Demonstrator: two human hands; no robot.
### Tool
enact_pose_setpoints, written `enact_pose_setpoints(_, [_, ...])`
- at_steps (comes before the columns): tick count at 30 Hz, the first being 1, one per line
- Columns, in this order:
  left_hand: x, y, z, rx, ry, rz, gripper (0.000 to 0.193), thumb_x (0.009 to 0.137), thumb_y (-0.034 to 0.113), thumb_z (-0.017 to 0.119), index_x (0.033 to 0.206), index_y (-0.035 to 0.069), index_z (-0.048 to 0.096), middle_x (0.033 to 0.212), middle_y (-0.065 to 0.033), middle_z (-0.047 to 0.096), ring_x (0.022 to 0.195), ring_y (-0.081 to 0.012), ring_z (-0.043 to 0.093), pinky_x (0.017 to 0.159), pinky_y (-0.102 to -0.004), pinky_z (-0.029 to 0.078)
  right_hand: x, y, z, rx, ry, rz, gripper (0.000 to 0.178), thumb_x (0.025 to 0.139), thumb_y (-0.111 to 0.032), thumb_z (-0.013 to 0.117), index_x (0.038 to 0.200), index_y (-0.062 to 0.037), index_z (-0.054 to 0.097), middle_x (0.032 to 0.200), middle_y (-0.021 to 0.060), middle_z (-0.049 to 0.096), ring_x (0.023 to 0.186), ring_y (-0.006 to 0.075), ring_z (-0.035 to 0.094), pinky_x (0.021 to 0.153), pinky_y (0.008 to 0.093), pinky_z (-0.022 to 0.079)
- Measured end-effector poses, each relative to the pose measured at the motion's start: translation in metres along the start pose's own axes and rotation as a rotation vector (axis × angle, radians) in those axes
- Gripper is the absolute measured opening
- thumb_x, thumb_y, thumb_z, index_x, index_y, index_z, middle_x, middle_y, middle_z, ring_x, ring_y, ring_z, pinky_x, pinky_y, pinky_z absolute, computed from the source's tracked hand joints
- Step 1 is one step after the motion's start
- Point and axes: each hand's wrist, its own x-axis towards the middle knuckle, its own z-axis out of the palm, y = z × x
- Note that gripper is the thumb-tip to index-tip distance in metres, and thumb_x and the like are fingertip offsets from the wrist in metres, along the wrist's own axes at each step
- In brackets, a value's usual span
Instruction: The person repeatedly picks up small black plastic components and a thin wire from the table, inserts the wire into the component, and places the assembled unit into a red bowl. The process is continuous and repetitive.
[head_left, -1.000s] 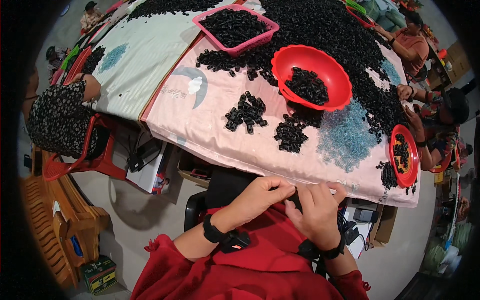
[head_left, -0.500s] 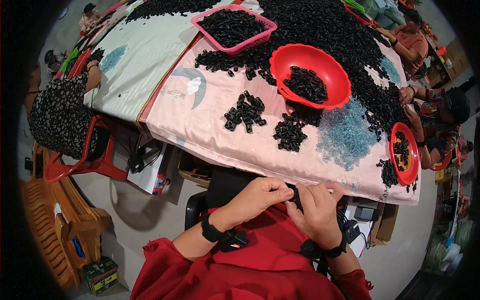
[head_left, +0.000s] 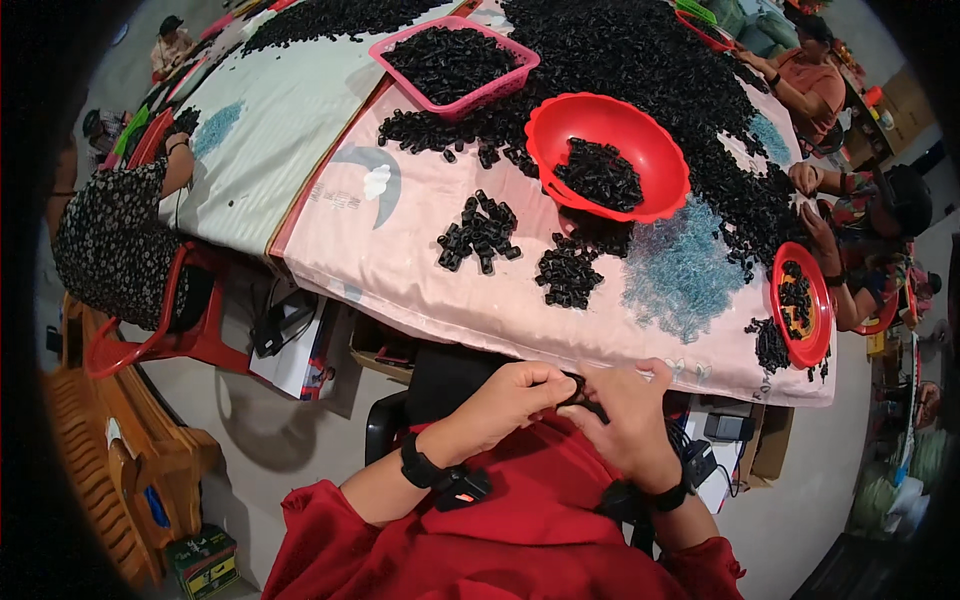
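Observation:
My left hand (head_left: 510, 402) and my right hand (head_left: 628, 415) meet just off the table's near edge, above my lap. A small black plastic piece (head_left: 583, 388) shows between their fingertips, mostly covered by the fingers of my right hand. My left thumb and forefinger are pinched against its near end; what lies inside that pinch is too small to make out. On the pink cloth beyond my hands sit two small piles of black pieces (head_left: 477, 235) (head_left: 568, 277). To their right spreads a heap of thin, clear-bluish small parts (head_left: 685, 270).
A red scalloped bowl (head_left: 655, 150) partly filled with black pieces stands behind the piles. Further back are a pink basket (head_left: 522, 72) and a broad black heap (head_left: 640, 60). Co-workers sit left and right; a red oval tray (head_left: 822, 335) lies near the right one. A red chair (head_left: 205, 320) is at left.
The view has shifted slightly, so the table things sit a little further left. My right fingers have turned and spread somewhat around the black piece; both hands stay together.

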Motion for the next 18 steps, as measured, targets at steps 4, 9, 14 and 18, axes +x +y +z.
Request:
enact_pose_setpoints(4, [0.002, 0.005, -0.003, -0.096, 0.017, -0.043, 0.030, 0.107, 0.037, 0.069, 0.108, 0.007, 0.073, 0.093, 0.0007, 0.070, 0.067, -0.0051, 0.060, 0.058, -0.0219, 0.049, 0.005, 0.055, 0.012, -0.248, 0.173, 0.186, 0.037, 0.094, -0.014, 0.076, 0.130, -0.0065, 0.068, 0.095, 0.0045, 0.064, 0.094, 0.0232, 0.063, 0.099, 0.0476, 0.034])
enact_pose_setpoints(9, [0.004, -0.004, -0.010, -0.185, -0.096, -0.057, 0.020, 0.107, 0.025, 0.071, 0.113, 0.006, 0.072, 0.117, -0.0125, 0.078, 0.091, -0.0173, 0.078, 0.076, -0.0284, 0.065, 0.009, 0.088, 0.028, -0.494, 0.217, 0.172, 0.028, 0.094, -0.009, 0.072, 0.122, -0.0096, 0.073, 0.091, 0.0034, 0.060, 0.095, 0.0241, 0.061, 0.095, 0.0459, 0.034])
enact_pose_setpoints(14, [0.005, -0.009, -0.011, -0.225, -0.073, -0.052, 0.021, 0.107, 0.023, 0.071, 0.118, 0.005, 0.071, 0.113, -0.0118, 0.076, 0.091, -0.0163, 0.077, 0.077, -0.0277, 0.064, 0.008, 0.085, 0.031, -0.344, 0.297, 0.190, 0.017, 0.093, -0.009, 0.075, 0.111, -0.0104, 0.075, 0.089, 0.0016, 0.062, 0.090, 0.0223, 0.060, 0.093, 0.0430, 0.034])
enact_pose_setpoints(18, [0.004, -0.001, -0.008, -0.268, -0.048, -0.039, 0.032, 0.107, 0.025, 0.072, 0.131, 0.004, 0.069, 0.105, -0.0039, 0.072, 0.090, -0.0103, 0.070, 0.079, -0.0247, 0.059, 0.004, 0.092, 0.030, -0.211, 0.387, 0.310, 0.013, 0.093, -0.010, 0.077, 0.106, -0.0106, 0.075, 0.089, 0.0013, 0.065, 0.085, 0.0211, 0.060, 0.093, 0.0412, 0.033])
